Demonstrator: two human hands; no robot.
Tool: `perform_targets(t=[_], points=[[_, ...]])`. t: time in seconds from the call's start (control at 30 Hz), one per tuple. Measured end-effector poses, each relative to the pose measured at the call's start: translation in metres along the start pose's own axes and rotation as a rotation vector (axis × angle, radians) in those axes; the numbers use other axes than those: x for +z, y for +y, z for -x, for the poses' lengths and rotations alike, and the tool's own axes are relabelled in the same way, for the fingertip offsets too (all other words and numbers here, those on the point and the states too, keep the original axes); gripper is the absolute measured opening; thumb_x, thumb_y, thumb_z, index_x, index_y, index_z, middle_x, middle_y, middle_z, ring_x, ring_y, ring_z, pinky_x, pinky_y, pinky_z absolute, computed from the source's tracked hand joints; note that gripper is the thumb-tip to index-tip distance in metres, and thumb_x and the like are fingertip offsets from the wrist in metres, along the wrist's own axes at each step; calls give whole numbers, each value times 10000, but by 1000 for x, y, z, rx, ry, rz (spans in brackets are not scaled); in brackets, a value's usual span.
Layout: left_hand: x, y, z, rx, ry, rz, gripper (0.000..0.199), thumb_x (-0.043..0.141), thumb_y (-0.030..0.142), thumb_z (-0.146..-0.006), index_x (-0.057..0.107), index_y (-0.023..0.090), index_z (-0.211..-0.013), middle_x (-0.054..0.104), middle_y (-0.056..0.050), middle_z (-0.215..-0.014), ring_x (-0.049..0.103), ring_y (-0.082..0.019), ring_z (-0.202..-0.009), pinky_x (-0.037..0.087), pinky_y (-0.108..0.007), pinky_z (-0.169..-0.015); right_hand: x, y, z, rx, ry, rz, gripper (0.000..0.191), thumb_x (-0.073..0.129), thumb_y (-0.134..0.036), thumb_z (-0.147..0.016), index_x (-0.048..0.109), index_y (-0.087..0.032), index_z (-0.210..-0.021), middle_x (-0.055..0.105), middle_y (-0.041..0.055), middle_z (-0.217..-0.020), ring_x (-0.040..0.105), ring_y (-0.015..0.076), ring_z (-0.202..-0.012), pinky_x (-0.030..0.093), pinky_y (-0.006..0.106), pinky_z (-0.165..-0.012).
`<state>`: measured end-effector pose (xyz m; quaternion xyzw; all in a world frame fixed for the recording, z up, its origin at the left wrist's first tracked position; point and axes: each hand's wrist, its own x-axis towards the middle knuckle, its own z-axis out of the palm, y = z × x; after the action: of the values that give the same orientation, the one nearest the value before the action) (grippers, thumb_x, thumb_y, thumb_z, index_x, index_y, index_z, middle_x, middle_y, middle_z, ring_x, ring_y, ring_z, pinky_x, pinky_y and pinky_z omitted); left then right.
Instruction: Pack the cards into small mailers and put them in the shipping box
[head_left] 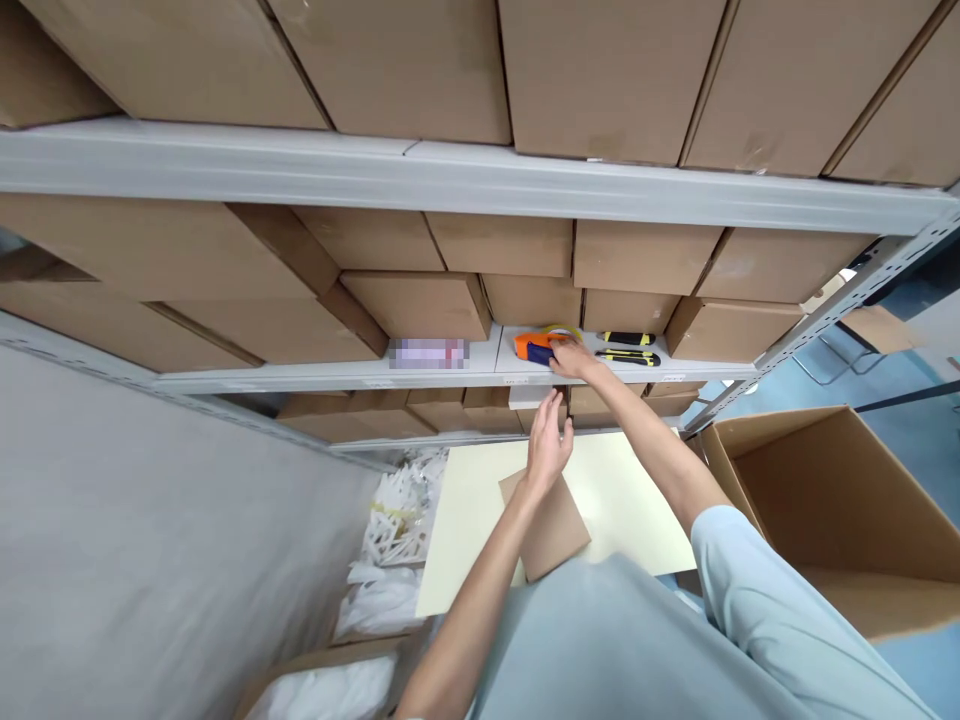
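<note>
My right hand reaches onto the middle shelf, its fingers closed around an orange and blue tape dispenser. Part of a yellow tape roll shows behind those fingers. Just right of the hand lie two black and yellow utility knives, one at the back and one in front. Lower down, my left hand is open with its fingers stretched out, holding nothing. Beneath it a small flat cardboard box rests on a pale yellow board; whether the hand touches the box I cannot tell.
Cardboard boxes fill the grey metal shelves above and behind. A large open carton stands at the right. White packing material sits left of the board, beside a grey wall. A blurred patch covers something on the shelf.
</note>
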<state>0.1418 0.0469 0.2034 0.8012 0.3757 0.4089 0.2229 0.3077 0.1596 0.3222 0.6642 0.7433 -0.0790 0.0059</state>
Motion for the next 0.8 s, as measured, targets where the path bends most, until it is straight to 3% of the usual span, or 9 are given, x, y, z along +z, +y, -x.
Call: perform_targets(t=[0.07, 0.17, 0.23, 0.3, 0.43, 0.53, 0.6, 0.7, 0.8], points=[[8, -3, 37, -42, -64, 20, 580, 516, 238, -1073, 490, 259, -1651, 598, -178, -1639, 585, -342, -1542, 538, -594, -1276, 11, 1, 1, 7, 63, -4, 516, 472, -218, -1068, 568, 47, -1500, 627, 337, -1544, 558, 396, -1474, 355, 523, -1293], [19, -9, 95, -148, -164, 35, 533, 526, 246, -1070, 541, 243, -1603, 627, -175, -1604, 595, -338, -1528, 518, -597, -1294, 42, 5, 22, 35, 298, -40, 617, 402, -284, -1111, 420, 19, -1648, 495, 329, -1663, 464, 423, -1526, 352, 574, -1289], [25, -11, 133, -239, -214, 29, 510, 518, 250, -1071, 561, 206, -1577, 627, -190, -1597, 577, -340, -1544, 484, -597, -1320, 78, 10, 52, 90, 415, -99, 647, 323, -345, -1148, 327, -37, -1717, 439, 304, -1706, 422, 419, -1562, 356, 600, -1289], [29, -12, 168, -321, -265, 21, 501, 507, 259, -1077, 564, 170, -1567, 619, -211, -1599, 559, -343, -1558, 456, -596, -1339, 128, 16, 97, 175, 428, -196, 652, 256, -405, -1172, 300, -93, -1743, 448, 288, -1699, 415, 419, -1579, 367, 635, -1281], [39, -6, 219, -406, -379, -8, 484, 484, 352, -1122, 569, 177, -1565, 582, -210, -1648, 502, -335, -1606, 410, -596, -1364, 238, 18, 211, 395, 232, -471, 658, 216, -460, -1185, 416, -95, -1694, 592, 295, -1569, 551, 386, -1489, 465, 605, -1233], [49, -1, 242, -417, -429, -59, 479, 464, 401, -1141, 584, 190, -1554, 543, -207, -1690, 445, -333, -1650, 382, -602, -1375, 299, 9, 284, 561, -16, -636, 645, 225, -433, -1186, 493, -56, -1636, 645, 307, -1531, 627, 342, -1440, 533, 520, -1189], [55, 1, 251, -421, -444, -88, 480, 460, 415, -1144, 592, 189, -1546, 510, -214, -1718, 392, -341, -1683, 364, -618, -1379, 323, -1, 315, 625, -222, -706, 635, 216, -405, -1189, 495, -47, -1634, 633, 294, -1578, 643, 298, -1454, 550, 456, -1179], [61, 2, 259, -439, -444, -118, 496, 441, 425, -1150, 586, 191, -1563, 473, -213, -1749, 332, -333, -1714, 332, -617, -1393, 344, -18, 336, 624, -492, -841, 660, 203, -424, -1195, 462, -49, -1672, 567, 252, -1681, 645, 238, -1487, 533, 379, -1208], [64, 2, 260, -461, -439, -127, 521, 432, 443, -1157, 573, 187, -1589, 466, -204, -1757, 308, -310, -1726, 294, -575, -1416, 357, -34, 337, 610, -553, -1119, 753, 302, -575, -1175, 409, -84, -1736, 469, 191, -1772, 539, 260, -1605, 442, 400, -1315]])
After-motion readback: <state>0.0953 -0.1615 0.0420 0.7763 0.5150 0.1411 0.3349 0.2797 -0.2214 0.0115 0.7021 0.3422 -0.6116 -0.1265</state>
